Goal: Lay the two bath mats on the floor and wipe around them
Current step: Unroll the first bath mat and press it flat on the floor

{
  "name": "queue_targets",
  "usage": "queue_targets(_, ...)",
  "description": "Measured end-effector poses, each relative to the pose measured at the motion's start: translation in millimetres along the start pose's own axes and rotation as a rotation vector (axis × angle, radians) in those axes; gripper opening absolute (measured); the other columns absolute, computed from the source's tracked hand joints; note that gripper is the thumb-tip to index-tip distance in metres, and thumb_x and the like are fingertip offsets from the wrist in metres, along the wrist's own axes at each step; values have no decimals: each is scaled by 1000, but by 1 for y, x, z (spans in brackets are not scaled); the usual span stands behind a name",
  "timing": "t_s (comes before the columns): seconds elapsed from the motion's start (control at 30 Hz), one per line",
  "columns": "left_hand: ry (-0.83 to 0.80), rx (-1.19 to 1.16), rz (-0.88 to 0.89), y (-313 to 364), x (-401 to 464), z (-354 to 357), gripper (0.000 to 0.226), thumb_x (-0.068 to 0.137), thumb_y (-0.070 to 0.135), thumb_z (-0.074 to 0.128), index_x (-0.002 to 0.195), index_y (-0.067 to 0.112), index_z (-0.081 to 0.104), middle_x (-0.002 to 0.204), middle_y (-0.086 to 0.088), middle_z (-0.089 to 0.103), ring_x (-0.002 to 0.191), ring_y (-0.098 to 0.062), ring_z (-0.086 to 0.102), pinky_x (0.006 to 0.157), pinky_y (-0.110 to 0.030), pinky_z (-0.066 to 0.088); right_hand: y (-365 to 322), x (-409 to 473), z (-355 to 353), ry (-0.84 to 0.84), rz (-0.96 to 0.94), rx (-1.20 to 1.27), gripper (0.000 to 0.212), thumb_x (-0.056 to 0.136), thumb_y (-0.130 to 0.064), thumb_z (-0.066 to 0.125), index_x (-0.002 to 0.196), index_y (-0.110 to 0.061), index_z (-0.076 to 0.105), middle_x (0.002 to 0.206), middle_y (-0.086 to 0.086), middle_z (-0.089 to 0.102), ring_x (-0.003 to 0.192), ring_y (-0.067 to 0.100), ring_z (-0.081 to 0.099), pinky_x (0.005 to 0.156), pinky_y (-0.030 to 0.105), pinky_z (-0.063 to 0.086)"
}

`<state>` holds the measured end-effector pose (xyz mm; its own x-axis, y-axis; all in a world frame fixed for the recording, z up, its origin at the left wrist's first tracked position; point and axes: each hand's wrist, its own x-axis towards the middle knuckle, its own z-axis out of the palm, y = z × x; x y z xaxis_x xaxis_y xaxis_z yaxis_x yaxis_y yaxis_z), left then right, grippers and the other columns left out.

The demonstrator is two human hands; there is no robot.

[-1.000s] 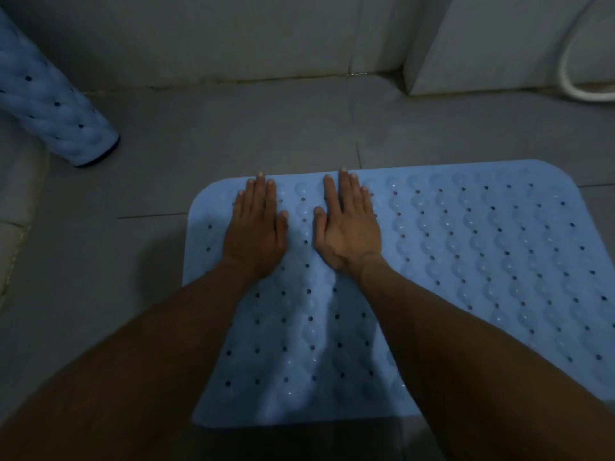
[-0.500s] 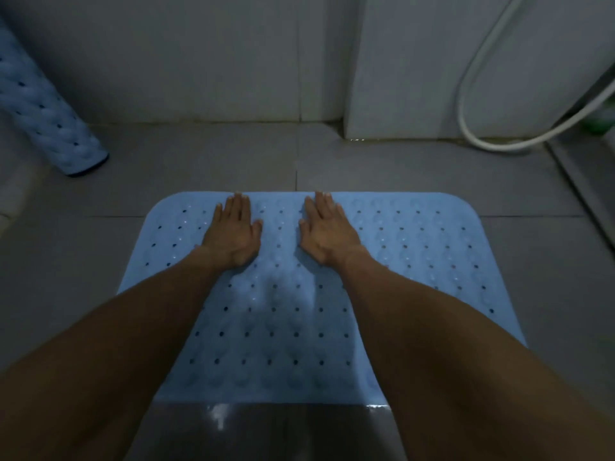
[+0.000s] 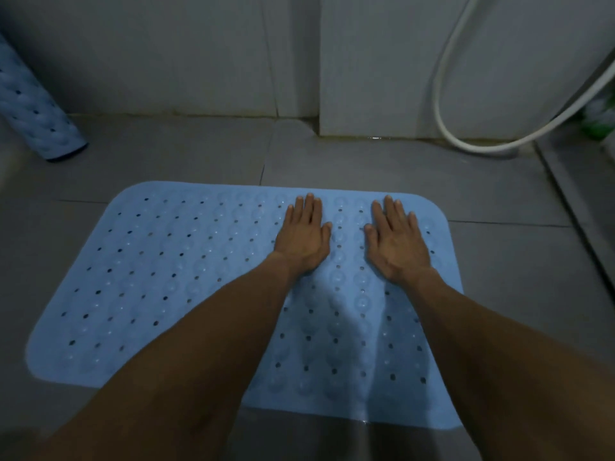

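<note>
A: What lay on the tiled floor [image 3: 382, 168]?

B: One blue bath mat [image 3: 173, 277], spread flat; the second mat [image 3: 33, 104] stood rolled against the wall, far left.

A: And the hands?

B: The left hand [image 3: 304, 236] and right hand [image 3: 397, 242] were open, palms flat near the mat's far right edge, gripping nothing, probably pressing its suckers down.

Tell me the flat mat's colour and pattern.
Light blue mat, dotted with rows of small holes and round bumps; head view.
</note>
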<state>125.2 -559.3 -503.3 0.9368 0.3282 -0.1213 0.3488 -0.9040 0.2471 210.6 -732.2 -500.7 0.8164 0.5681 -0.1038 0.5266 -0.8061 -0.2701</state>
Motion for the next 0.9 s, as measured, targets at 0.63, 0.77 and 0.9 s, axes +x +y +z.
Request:
queue_targets(0.63,137,13,-61,6,0,11,61,101,37,23,155,12,12,163,-7,6,151,-23,-1,123,-42,3,-2,5,6,47,65,-5,67,103,-42,20,161,-11,7,169,7,3,155,17,-5,126,39,-5)
queue_targets(0.77,128,33,-61,4,3,13,61,100,36,24,155,11,13,163,-8,7,151,-24,1,123,-44,5,-3,7,3,17,74,-22,67,104,-40,23,161,-10,5,169,7,1,155,17,-8,126,41,-3)
queue_targets(0.9,117,32,-61,3,5,13,62,99,35,26,155,11,14,163,-8,8,151,-24,-1,122,-46,7,-4,9,2,1,66,-9,68,102,-41,22,160,-10,5,168,7,1,155,17,-8,126,42,-1)
